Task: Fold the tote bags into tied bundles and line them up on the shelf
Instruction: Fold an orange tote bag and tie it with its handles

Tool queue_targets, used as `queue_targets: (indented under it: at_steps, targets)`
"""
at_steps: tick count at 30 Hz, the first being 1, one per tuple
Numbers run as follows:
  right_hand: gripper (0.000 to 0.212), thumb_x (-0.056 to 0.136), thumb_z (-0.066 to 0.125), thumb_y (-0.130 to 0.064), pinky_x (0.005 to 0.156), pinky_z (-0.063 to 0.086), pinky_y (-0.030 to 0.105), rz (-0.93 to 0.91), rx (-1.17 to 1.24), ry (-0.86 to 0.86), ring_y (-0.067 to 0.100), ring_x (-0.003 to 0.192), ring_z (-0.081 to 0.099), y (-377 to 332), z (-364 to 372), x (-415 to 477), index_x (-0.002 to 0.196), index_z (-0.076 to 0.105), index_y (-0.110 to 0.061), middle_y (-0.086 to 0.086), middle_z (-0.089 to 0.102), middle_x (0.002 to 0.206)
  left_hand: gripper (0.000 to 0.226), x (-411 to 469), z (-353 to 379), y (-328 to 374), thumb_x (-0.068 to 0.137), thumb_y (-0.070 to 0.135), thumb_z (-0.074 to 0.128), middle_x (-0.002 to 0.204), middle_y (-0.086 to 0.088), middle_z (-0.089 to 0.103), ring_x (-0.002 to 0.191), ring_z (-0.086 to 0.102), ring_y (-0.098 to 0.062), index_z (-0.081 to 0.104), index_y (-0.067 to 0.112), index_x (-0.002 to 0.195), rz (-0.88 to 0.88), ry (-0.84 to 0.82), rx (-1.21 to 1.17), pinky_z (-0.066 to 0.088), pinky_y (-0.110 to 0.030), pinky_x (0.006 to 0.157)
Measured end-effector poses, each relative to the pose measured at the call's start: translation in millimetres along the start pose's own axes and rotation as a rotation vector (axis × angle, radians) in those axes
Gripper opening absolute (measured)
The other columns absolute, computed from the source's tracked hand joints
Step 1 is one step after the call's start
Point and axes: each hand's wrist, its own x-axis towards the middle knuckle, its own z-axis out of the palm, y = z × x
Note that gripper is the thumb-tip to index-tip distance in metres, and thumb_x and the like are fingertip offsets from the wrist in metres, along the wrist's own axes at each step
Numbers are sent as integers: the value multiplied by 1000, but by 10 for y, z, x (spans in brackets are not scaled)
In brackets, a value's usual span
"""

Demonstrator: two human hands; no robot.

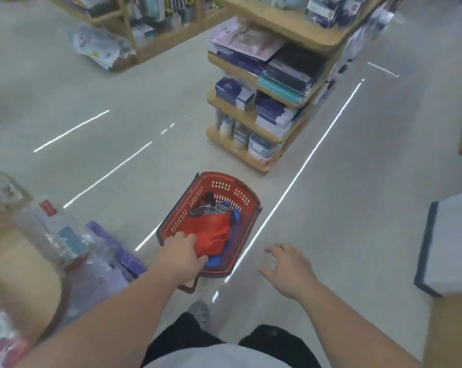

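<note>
The red tote bag (215, 232) lies over a blue bag (235, 221) in the red basket (251, 200) on the floor, whose long axis runs away from the person. The left hand (183, 252) is nearer, and its fingers and thumb seem to grip the bag's near-left corner. The right hand (288, 269) hovers right of the basket, fingers spread, holding nothing

We count one red shopping basket (224, 185) holding three fabric bags: one red tote bag (214, 235), one blue bag (236, 221), one dark patterned bag (211, 208). Two hands show, a left hand (183, 252) and a right hand (288, 266). One wooden shelf unit (314, 39) shows four tiers. One grey shoe (198, 312).
</note>
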Motion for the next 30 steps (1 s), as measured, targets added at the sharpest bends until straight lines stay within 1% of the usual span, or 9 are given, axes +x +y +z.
queue_targets:
  at_steps: [4,9,11,15,18,21,23,27,30]
  targets:
    - [60,90,59,-56,112,37,39,-63,-30,-113,24,133,43,-14,-189,972,144,48,-32,-2,47,145,56,566,46,19,86,56,58,125,-6,55,117,54,-27,55,22,132,-168,23,-124,47,-38,101]
    - [56,81,59,-59,102,47,37,-221,-98,-264,22,122,53,16,-242,2379,132,58,-36,-4,59,131,54,1283,239,55,88,52,61,128,-6,52,122,52,-29,55,22,132,-408,46,-260,45,-39,99]
    - [56,84,63,-56,103,47,39,-282,-131,-335,25,122,54,28,-213,2940,134,59,-31,1,58,133,56,1580,348,61,88,51,63,132,-8,53,123,53,-32,56,19,134,-525,69,-322,45,-41,100]
    - [59,87,65,-53,108,43,40,-345,-238,-431,29,126,51,-9,-49,4037,138,56,-26,5,54,137,61,2201,716,-7,85,48,68,139,-11,51,126,52,-35,55,18,136,-649,74,-436,45,-44,105]
    - [60,85,64,-55,109,42,38,-360,-271,-467,28,127,51,-94,310,4804,137,57,-27,5,56,138,62,2705,1095,-206,83,48,70,139,-13,52,128,51,-36,56,17,135,-736,59,-474,43,-44,108]
    - [60,85,67,-53,106,44,36,-367,-250,-472,29,125,55,-201,844,5467,136,59,-23,9,59,135,65,3185,1594,-490,80,52,69,132,-14,56,124,53,-36,57,16,134,-779,46,-504,45,-44,105]
    - [64,87,66,-52,105,44,37,-362,-242,-484,32,126,54,-265,1241,5813,140,54,-18,12,57,138,68,3488,1928,-648,81,52,69,132,-13,56,125,53,-36,55,16,137,-796,43,-544,43,-43,107]
    - [77,90,65,-51,115,35,37,-437,-338,-486,33,139,42,-303,2063,6325,151,39,-13,16,45,151,74,4038,2518,-924,85,43,75,144,-14,50,135,46,-31,47,14,147,-896,46,-723,32,-34,113]
    - [83,91,62,-54,122,25,39,-448,-430,-422,35,148,28,-256,2474,6596,156,28,-15,17,28,161,88,4292,2972,-1120,78,44,82,145,-15,48,135,46,-32,41,13,150,-934,28,-752,34,-36,114]
